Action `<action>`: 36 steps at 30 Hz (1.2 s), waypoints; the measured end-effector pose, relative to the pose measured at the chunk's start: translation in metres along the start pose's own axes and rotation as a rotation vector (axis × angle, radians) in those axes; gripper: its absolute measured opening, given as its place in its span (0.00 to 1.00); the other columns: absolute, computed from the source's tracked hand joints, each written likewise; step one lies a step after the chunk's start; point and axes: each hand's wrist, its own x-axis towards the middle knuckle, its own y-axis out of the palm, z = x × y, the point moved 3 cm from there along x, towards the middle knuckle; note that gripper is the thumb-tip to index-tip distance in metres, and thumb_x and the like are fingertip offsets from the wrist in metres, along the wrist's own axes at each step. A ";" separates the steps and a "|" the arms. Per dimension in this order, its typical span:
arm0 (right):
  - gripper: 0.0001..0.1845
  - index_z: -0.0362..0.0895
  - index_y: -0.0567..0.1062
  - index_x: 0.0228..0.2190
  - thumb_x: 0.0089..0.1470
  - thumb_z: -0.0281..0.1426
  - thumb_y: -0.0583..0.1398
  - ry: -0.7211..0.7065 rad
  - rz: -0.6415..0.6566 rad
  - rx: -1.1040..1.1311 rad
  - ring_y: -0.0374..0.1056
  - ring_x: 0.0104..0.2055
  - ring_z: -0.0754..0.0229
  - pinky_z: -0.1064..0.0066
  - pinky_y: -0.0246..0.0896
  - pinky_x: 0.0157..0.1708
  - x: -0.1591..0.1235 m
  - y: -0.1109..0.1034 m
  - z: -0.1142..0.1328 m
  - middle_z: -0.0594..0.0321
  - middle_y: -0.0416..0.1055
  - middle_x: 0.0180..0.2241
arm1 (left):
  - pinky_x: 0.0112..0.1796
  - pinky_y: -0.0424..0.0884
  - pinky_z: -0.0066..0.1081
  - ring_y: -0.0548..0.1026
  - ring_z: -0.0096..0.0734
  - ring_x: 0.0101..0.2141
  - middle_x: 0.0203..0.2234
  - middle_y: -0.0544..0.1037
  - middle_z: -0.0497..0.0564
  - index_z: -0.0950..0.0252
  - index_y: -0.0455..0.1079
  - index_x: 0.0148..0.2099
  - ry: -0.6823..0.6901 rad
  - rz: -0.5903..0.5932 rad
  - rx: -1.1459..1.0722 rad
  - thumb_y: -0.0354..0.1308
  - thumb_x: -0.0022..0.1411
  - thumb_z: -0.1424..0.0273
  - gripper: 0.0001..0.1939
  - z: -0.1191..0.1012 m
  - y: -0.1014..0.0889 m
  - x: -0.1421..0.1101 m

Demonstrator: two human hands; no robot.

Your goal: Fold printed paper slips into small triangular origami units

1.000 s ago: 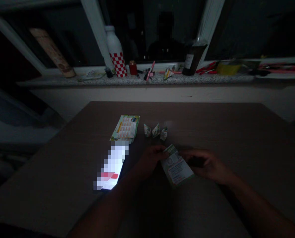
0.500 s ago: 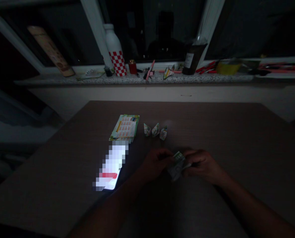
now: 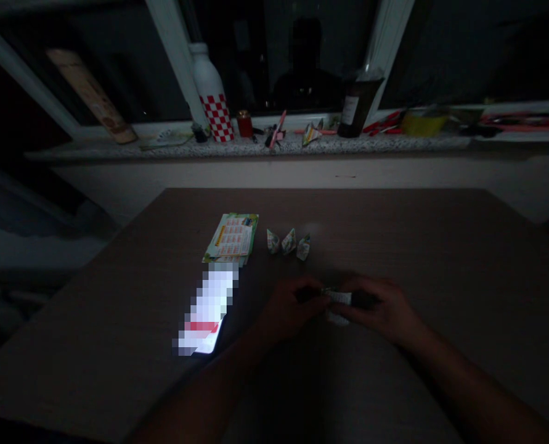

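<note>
Both my hands meet over the table at a small folded piece of printed paper (image 3: 340, 300). My left hand (image 3: 292, 305) pinches its left edge between thumb and fingers. From the right, my right hand (image 3: 385, 305) grips it, thumb below and fingers along the top. The fingers cover much of the paper, and dim light hides its exact folds. Just beyond my hands stand three small folded paper pieces in a row: a left one (image 3: 273, 242), a middle one (image 3: 289, 241) and a right one (image 3: 304, 246).
A lit phone (image 3: 209, 308) lies left of my hands on the wooden table (image 3: 394, 234). Behind it is a stack of printed sheets (image 3: 231, 237). Along the windowsill (image 3: 163, 151) stand a checkered bottle (image 3: 214, 98), a dark bag (image 3: 352, 111) and small clutter.
The paper between my hands has been turned and pressed flatter, its green printed part now mostly hidden. My right fingers have moved over its top. The other things on the table stay put.
</note>
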 end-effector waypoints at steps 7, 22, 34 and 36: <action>0.08 0.45 0.78 0.32 0.47 0.33 0.66 0.140 -0.125 0.121 0.74 0.30 0.60 0.72 0.69 0.31 -0.001 -0.001 -0.003 0.61 0.78 0.29 | 0.35 0.66 0.27 0.72 0.29 0.32 0.27 0.75 0.47 0.66 0.73 0.33 0.109 -0.101 -0.041 0.61 0.55 0.71 0.03 -0.004 -0.006 -0.002; 0.06 0.46 0.80 0.31 0.46 0.31 0.66 0.168 -0.202 0.219 0.76 0.31 0.57 0.68 0.73 0.33 0.000 -0.002 0.002 0.60 0.80 0.30 | 0.37 0.67 0.28 0.73 0.30 0.33 0.30 0.77 0.49 0.65 0.74 0.33 0.202 -0.167 0.103 0.60 0.58 0.70 0.04 -0.015 -0.011 -0.007; 0.03 0.46 0.81 0.29 0.47 0.31 0.66 0.126 -0.193 0.268 0.76 0.30 0.57 0.67 0.75 0.32 0.004 -0.004 0.006 0.61 0.80 0.30 | 0.36 0.67 0.27 0.73 0.27 0.33 0.30 0.76 0.48 0.64 0.74 0.34 0.287 -0.180 0.182 0.58 0.59 0.71 0.04 -0.016 -0.011 -0.008; 0.04 0.46 0.81 0.28 0.47 0.31 0.66 0.138 -0.200 0.270 0.76 0.30 0.57 0.67 0.75 0.32 0.003 -0.003 0.005 0.61 0.80 0.29 | 0.36 0.67 0.27 0.73 0.27 0.33 0.30 0.76 0.48 0.64 0.74 0.34 0.298 -0.186 0.162 0.59 0.58 0.72 0.03 -0.016 -0.010 -0.009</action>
